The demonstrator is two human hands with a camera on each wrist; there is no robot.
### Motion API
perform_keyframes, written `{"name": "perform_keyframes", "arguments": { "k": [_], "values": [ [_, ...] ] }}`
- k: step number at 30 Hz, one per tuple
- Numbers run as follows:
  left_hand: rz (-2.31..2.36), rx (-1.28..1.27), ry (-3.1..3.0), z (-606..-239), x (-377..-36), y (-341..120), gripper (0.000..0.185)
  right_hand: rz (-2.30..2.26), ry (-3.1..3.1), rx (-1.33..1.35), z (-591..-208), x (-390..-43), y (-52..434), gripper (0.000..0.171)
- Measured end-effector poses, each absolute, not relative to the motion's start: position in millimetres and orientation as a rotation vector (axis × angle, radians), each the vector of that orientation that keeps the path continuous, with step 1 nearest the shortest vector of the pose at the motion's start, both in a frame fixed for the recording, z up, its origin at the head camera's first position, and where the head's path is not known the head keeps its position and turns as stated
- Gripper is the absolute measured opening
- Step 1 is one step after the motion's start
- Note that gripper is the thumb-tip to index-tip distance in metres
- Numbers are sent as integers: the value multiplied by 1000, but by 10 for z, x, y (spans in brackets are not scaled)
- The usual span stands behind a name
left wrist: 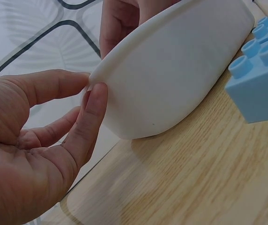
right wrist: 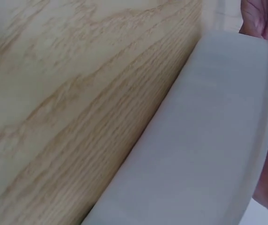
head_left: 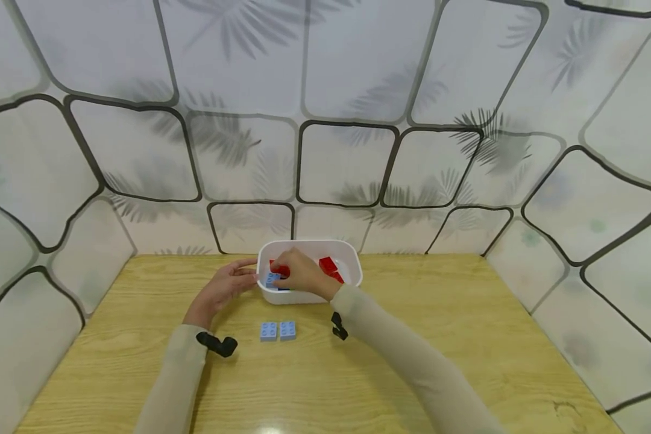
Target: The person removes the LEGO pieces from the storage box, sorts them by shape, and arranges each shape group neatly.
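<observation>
A white tub (head_left: 309,295) stands at the back middle of the wooden table (head_left: 466,337). Inside it lie red bricks (head_left: 330,267). My right hand (head_left: 302,274) reaches over the tub's front rim, its fingers curled on a light blue brick (head_left: 272,279) in the tub. My left hand (head_left: 229,283) rests at the tub's left side. In the left wrist view its thumb (left wrist: 93,105) and forefinger touch the rim of the tub (left wrist: 181,65), fingers nearly straight. Two light blue bricks (head_left: 277,330) lie side by side on the table in front of the tub, one of them close up (left wrist: 260,79).
Patterned white panels (head_left: 325,150) wall in the table at the back and both sides. Bare wood stretches right and left of the tub. The right wrist view shows only the tub wall (right wrist: 209,154) and table wood (right wrist: 78,93).
</observation>
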State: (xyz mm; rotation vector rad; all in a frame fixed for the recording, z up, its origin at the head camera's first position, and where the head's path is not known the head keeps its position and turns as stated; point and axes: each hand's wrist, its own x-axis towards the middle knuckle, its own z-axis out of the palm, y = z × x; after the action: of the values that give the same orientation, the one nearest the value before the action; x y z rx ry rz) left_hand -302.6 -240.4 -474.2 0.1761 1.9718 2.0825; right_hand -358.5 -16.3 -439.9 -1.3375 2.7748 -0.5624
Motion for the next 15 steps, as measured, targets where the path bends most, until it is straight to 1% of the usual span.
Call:
{"name": "perform_keyframes", "arguments": {
  "k": [4,15],
  "values": [
    [2066,157,1990,-4742,-3020,-2399,62,-477,2826,-1337,-4425,-3561,-175,38],
    [2072,155,1980,-4758,-3015,-2401,63,-448,2829,-1232,-4448,-3585,-201,36]
  ]
}}
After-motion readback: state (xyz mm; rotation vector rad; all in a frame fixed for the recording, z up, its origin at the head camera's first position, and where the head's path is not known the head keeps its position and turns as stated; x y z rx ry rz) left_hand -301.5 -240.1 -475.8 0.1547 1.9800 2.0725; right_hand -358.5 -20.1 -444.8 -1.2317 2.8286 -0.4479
